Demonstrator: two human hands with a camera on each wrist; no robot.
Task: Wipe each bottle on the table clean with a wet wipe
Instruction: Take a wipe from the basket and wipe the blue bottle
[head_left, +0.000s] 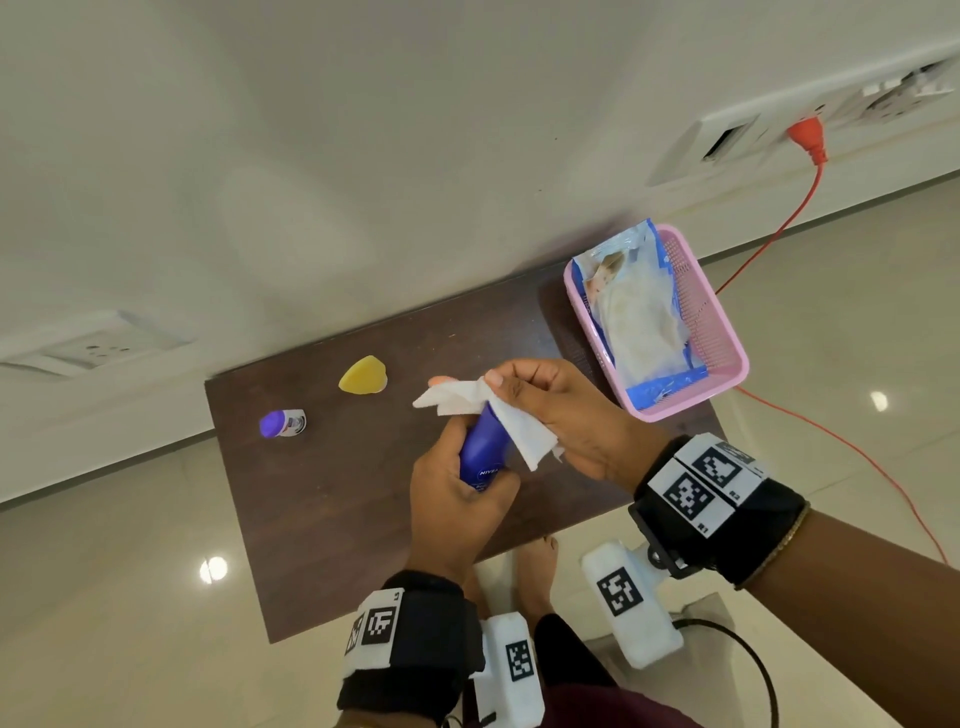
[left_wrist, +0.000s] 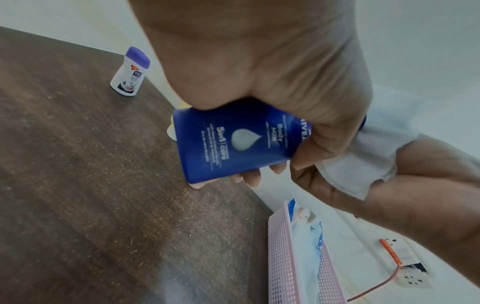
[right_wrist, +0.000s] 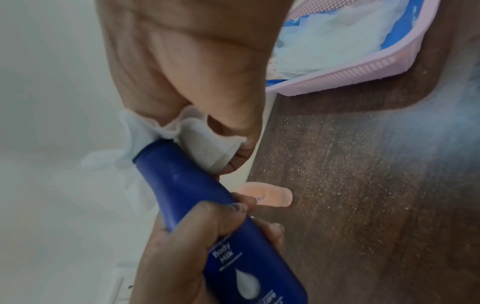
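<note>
Head view: above the table (head_left: 322, 499), the left hand (head_left: 457, 499) grips the blue bottle (head_left: 480, 452) by its lower half, while the right hand (head_left: 556, 410) pinches the wipe (head_left: 483, 410) over its cap, near the basket (head_left: 727, 358).

Left wrist view: only fingertips (left_wrist: 250, 178) support the bottle's base; a hard rub could twist it loose.

Right wrist view: the wipe hangs loosely bunched and might slide off the cap (right_wrist: 158, 154).

1. Pink plastic mesh basket (head_left: 727, 332) is set at the right end of the dark wooden table (head_left: 332, 499); opened wet-wipe pack (head_left: 636, 317) lies in it.
2. Yellow-capped bottle (head_left: 362, 376) is stood left of centre; purple-capped white bottle (head_left: 283, 423) further left.
</note>
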